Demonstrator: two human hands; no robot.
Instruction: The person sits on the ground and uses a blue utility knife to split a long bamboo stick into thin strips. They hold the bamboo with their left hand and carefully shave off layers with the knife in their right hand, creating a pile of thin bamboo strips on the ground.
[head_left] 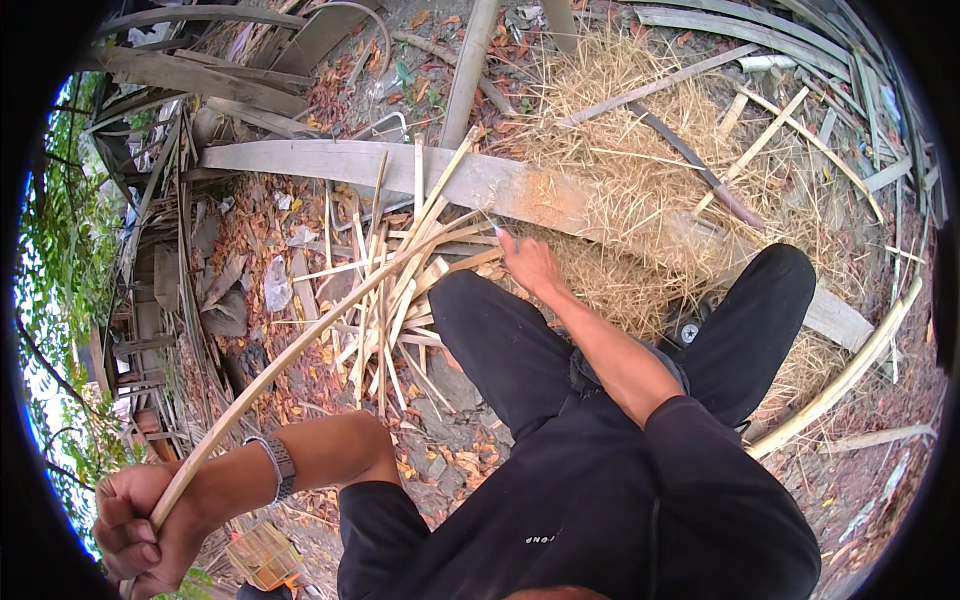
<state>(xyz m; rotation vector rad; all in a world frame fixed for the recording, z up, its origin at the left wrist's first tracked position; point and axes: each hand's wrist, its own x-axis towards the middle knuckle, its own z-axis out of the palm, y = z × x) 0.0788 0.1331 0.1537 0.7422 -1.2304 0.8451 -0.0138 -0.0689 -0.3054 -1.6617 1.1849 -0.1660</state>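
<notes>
1. We judge the step in hand to be handling one long, pale wooden strip (300, 343), best done by keeping its near end firm in the left hand (140, 515) while the far end stays under control.
2. We would do well to let the strip lie along its natural line, without forcing a bend, and to keep it from snagging on the pile of loose strips (385, 330) beneath its far part.
3. We should keep the right fingertips off the strip's edges, which may carry splinters, and mind the long-bladed knife (692, 160) lying on the shavings (640, 95) to the right.
4. As for the fingers, our left ones are wrapped around the strip close to its near end, clamped on it.
5. From there the strip slants up and rightward, and its far end lies near our right hand (530, 265), just short of the grey plank (300, 162).
6. Our right fingers are partly curled, the index reaching toward that end; whether they grip or touch anything, we cannot tell.
</notes>
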